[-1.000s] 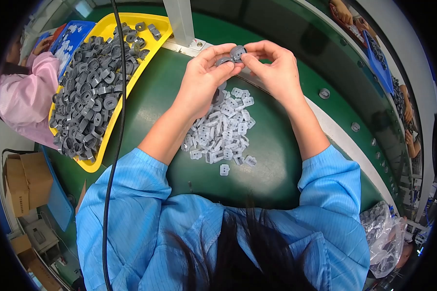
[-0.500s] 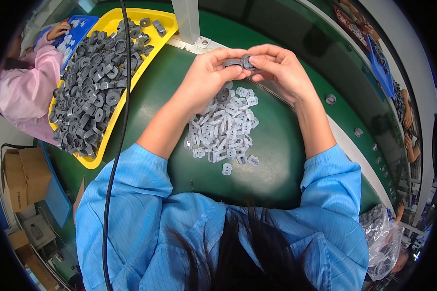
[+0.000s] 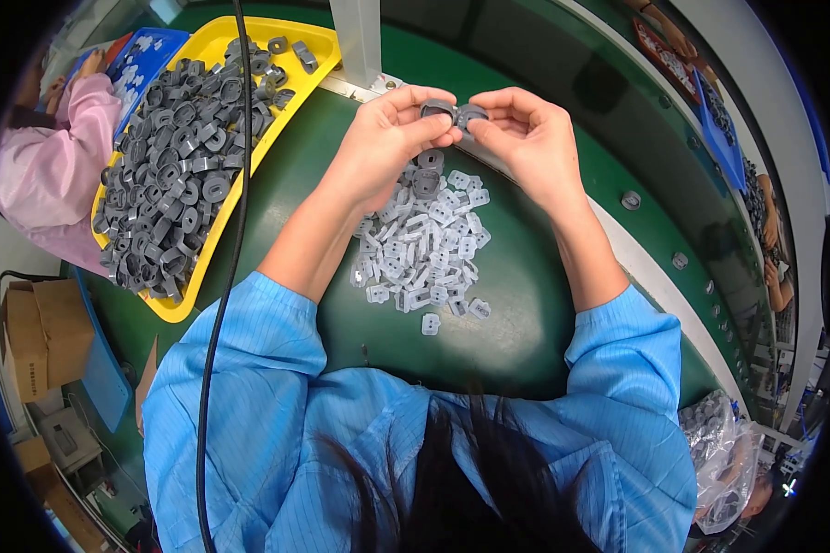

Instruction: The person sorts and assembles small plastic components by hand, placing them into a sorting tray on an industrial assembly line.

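Note:
My left hand (image 3: 389, 138) pinches a dark grey ring-shaped plastic part (image 3: 438, 110) between thumb and fingers. Right beside it, my right hand (image 3: 528, 138) grips a second grey plastic part (image 3: 471, 114). The two parts meet or nearly meet; fingers cover much of both, and whether they are joined I cannot tell. Below my hands lies a heap of small translucent white plastic pieces (image 3: 424, 244), each with little holes. At the heap's far end rest a couple of loose grey parts (image 3: 426, 182), close to my left wrist.
A yellow tray (image 3: 186, 300) piled with grey parts (image 3: 171, 166) stands on the left. A black cable (image 3: 240, 184) hangs across it. Round metal pieces (image 3: 630, 200) sit on the green belt (image 3: 599, 120) beyond a pale rail. At left, a person in a pink sleeve (image 3: 60, 175) works by a blue tray (image 3: 148, 55).
Both hands have shifted slightly, and the grey parts show more between the fingers, a little farther apart. The pink-sleeved person's hand has moved left. Belt pieces have barely moved.

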Action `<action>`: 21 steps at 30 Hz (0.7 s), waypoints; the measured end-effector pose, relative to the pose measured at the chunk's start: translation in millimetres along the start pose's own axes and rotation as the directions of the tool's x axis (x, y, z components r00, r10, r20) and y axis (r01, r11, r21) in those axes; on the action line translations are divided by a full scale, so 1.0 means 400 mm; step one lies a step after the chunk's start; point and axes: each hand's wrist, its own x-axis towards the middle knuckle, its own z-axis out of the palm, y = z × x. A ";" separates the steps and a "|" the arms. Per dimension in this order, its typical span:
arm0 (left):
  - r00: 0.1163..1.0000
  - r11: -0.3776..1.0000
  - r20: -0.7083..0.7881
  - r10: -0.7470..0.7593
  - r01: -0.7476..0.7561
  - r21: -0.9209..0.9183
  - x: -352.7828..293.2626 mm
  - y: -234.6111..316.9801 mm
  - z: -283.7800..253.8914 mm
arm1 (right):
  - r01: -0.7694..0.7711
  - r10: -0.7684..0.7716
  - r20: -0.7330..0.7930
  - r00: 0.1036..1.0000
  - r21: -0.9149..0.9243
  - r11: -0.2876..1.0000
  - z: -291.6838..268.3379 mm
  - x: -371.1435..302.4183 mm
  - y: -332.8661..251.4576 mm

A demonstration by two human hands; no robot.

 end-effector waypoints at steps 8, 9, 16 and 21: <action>0.996 0.962 0.063 -0.070 0.084 -0.259 0.005 -0.013 -0.004 | 0.341 -0.330 -0.113 0.937 0.096 0.935 0.018 -0.014 -0.007; 0.995 0.963 0.074 -0.071 0.088 -0.256 0.006 -0.015 -0.001 | 0.406 -0.407 -0.061 0.911 -0.033 0.913 0.014 -0.020 -0.023; 0.994 0.959 0.031 0.105 -0.110 0.261 -0.008 -0.006 0.027 | -0.029 0.042 -0.084 0.996 0.157 0.987 -0.088 0.076 0.104; 0.980 0.818 0.195 0.048 -0.151 0.555 -0.027 -0.019 0.046 | -0.046 -0.072 -0.298 0.952 -0.373 0.927 -0.117 0.082 0.180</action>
